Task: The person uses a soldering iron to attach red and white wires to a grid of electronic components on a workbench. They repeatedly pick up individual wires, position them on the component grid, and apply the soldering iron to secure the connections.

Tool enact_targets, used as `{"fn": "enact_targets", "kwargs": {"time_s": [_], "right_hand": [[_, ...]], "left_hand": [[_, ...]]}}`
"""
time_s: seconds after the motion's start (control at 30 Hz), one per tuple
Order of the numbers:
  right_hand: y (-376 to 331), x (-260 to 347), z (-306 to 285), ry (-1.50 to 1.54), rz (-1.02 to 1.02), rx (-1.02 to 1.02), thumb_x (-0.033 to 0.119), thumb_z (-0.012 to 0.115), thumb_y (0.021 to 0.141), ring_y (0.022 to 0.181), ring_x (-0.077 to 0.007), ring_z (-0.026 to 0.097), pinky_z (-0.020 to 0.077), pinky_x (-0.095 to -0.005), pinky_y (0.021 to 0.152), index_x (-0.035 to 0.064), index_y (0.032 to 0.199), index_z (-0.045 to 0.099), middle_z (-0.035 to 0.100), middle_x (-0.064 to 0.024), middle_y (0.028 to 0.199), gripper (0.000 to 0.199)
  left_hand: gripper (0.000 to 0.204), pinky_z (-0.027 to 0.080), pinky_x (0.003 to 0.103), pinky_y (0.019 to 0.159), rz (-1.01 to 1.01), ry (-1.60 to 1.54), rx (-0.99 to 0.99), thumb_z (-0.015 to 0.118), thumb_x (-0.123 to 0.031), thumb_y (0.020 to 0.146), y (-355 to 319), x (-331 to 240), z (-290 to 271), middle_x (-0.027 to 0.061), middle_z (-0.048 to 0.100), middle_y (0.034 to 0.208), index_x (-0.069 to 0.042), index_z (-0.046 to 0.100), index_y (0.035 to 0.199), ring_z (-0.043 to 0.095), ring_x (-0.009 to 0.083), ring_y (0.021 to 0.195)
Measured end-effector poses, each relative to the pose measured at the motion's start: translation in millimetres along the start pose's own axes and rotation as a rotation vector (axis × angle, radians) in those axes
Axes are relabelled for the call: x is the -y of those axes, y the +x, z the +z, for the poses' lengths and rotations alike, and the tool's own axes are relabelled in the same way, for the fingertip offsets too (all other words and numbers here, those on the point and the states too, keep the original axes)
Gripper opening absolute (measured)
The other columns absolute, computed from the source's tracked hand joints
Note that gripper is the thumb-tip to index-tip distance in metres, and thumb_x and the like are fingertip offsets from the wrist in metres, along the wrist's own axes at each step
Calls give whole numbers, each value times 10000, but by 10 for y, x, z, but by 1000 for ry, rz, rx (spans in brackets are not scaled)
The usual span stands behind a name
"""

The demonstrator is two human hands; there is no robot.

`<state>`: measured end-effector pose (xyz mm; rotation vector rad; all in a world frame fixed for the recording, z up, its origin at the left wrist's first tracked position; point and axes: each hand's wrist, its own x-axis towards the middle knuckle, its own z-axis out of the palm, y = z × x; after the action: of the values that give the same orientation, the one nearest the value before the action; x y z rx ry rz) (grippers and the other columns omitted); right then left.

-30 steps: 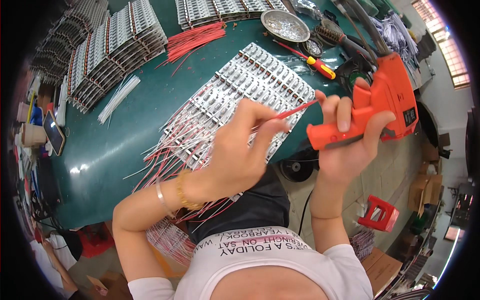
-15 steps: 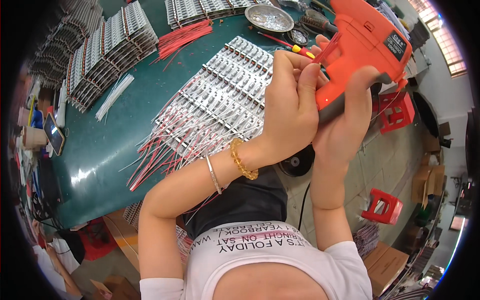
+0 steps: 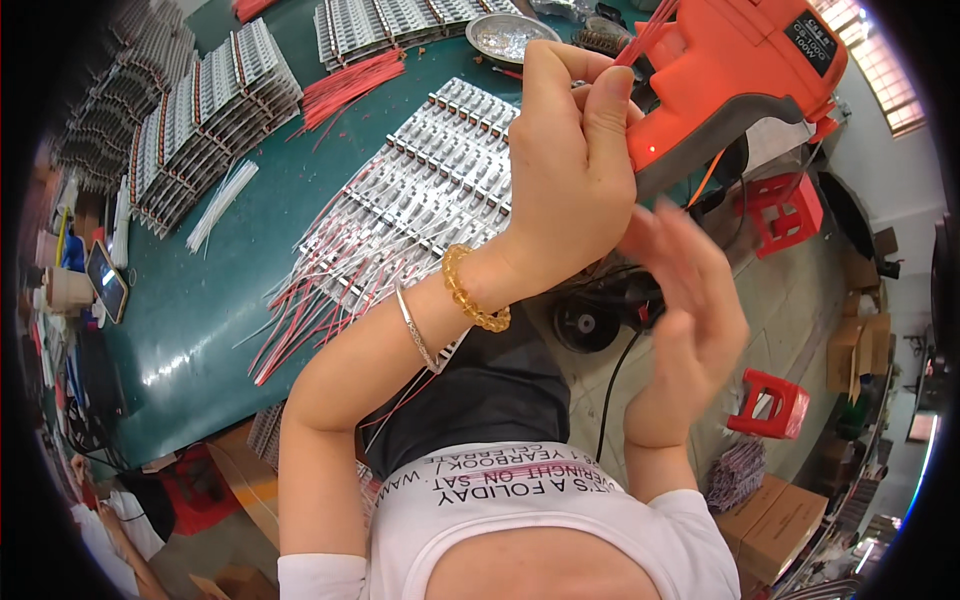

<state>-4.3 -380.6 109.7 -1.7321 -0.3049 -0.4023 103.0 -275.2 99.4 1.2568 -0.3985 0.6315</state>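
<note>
We have the orange heat gun (image 3: 735,85) raised above the table's (image 3: 250,260) right edge, our left hand (image 3: 570,170) clasped on its body and pinching red wire (image 3: 645,35); our right hand (image 3: 690,310) hangs open, blurred. Wired white strips (image 3: 400,215) lie finished in rows, more stacks (image 3: 210,110) waiting

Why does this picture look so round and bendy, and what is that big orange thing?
A camera on the person's head looks down through a lens that bends straight edges. The left hand is raised against a big orange gun-shaped tool and pinches thin red wires at its top. The right hand is open and blurred just below the tool, not gripping it. Below lies a green table with rows of small white parts with red and white wires, stacked parts, and a metal dish.
</note>
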Motion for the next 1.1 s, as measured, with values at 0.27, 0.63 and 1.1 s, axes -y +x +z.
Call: {"fn": "enact_targets", "kwargs": {"time_s": [0.27, 0.63, 1.1], "right_hand": [[317, -399, -455, 70, -111, -341, 205, 507, 1018, 867, -217, 652, 520, -333, 771, -88, 1169, 577, 688, -173, 973, 337], [590, -403, -234, 441, -186, 175, 263, 716, 900, 1199, -225, 535, 379, -361, 1041, -112, 1289, 519, 590, -142, 1271, 575], [853, -98, -116, 96, -136, -7, 78, 691, 900, 874, -134, 636, 507, -250, 769, -82, 1184, 566, 663, -104, 1030, 349]], "left_hand": [[140, 371, 180, 476, -33, -64, 114, 472, -151, 1039, -60, -76, 80, 54, 615, 722, -16, 436, 1042, 517, 33, 560], [162, 490, 261, 531, -84, -107, 124, 483, -138, 1024, -78, -144, 148, 123, 670, 760, 13, 430, 996, 661, 147, 639], [173, 573, 290, 674, -43, -45, 47, 433, -173, 1050, -49, 3, 25, 193, 701, 901, -7, 391, 1035, 701, 208, 711]]}}
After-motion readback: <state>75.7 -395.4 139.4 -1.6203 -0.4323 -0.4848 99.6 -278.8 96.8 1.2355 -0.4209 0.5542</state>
